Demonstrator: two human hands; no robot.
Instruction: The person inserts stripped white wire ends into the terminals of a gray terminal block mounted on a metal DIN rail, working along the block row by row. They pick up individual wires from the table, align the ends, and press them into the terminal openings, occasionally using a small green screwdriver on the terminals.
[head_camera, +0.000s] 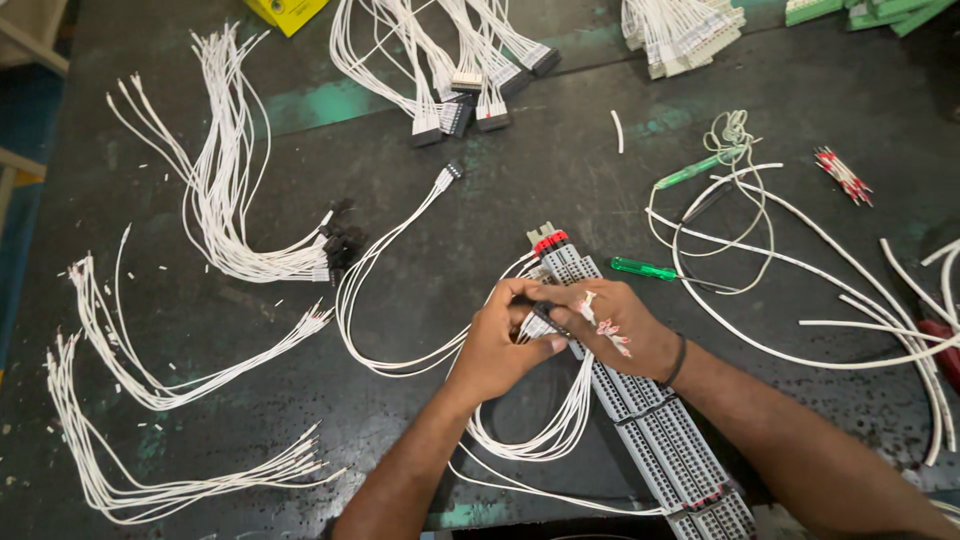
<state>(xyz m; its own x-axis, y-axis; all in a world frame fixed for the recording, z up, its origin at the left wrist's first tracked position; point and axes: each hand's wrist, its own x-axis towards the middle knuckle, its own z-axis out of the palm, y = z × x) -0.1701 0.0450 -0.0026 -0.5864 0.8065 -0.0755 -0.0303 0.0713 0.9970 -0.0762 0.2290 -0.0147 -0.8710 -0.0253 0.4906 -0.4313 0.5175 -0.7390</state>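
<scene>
Both hands meet over the grey strip (640, 400), which lies diagonally on the table (420, 270). The left hand (497, 347) pinches white wires (540, 430); the right hand (615, 325) grips a small connector (545, 312). I think each wire must go in straight, the strip held steady.

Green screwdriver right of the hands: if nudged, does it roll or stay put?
The green screwdriver probably rolls: its handle looks round and it lies flat on the bare table. Likely light and stiff. The loose white wires crossing its shaft may stop it early.
</scene>
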